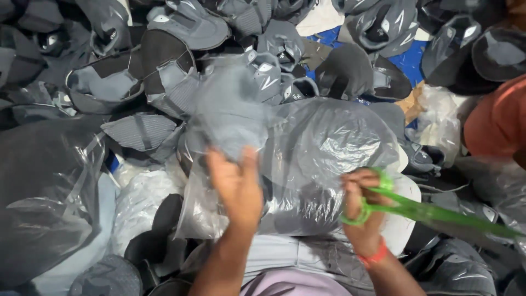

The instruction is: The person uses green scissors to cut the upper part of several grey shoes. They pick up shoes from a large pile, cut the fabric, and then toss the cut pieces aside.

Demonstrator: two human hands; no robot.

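Note:
My left hand (236, 183) grips a blurred grey cap piece (227, 112) and lifts it above my lap. My right hand (362, 211), with a red band at the wrist, holds green-handled scissors (427, 211) whose blades point right. Between the hands lies a clear plastic bag (323, 153) filled with dark grey cap pieces, resting on my lap.
Heaps of grey and black caps (181, 33) cover the far side and the left. More plastic bags (44, 197) lie on the left and lower right. A blue sheet (411, 60) shows under the pile. Another person's orange sleeve (496, 120) is at the right edge.

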